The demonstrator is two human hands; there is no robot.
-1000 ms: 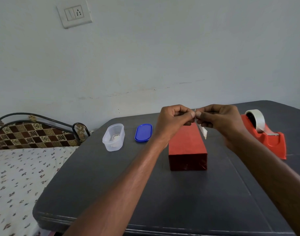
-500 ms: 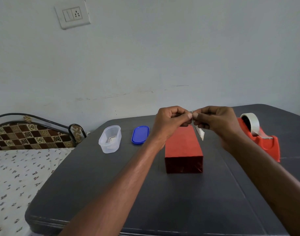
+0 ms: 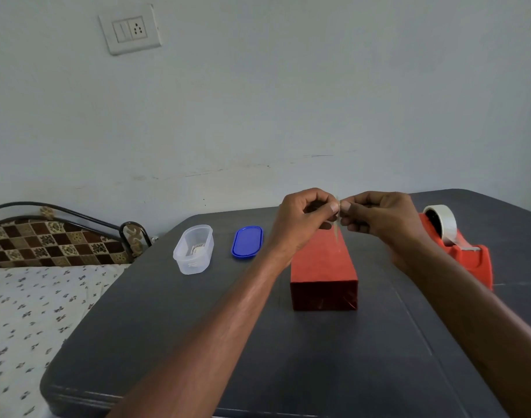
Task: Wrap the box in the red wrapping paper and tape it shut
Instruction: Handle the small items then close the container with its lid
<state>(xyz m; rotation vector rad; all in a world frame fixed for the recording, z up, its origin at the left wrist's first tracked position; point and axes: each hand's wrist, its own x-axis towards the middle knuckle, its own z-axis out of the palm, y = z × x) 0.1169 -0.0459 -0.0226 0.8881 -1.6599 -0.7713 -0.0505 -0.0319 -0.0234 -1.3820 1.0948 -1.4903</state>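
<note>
On the dark bench [image 3: 288,372], the red-wrapped box [image 3: 323,267] was laid lengthwise, long axis pointing away from the viewer; above its far end, a tape strip [image 3: 336,227] was pinched between both hands, left hand [image 3: 303,218] and right hand [image 3: 382,218]; no writing was legible.

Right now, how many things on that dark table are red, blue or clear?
Red: 2, the wrapped box and the tape dispenser
Blue: 1, the lid
Clear: 1, the plastic container
Total: 4
</note>
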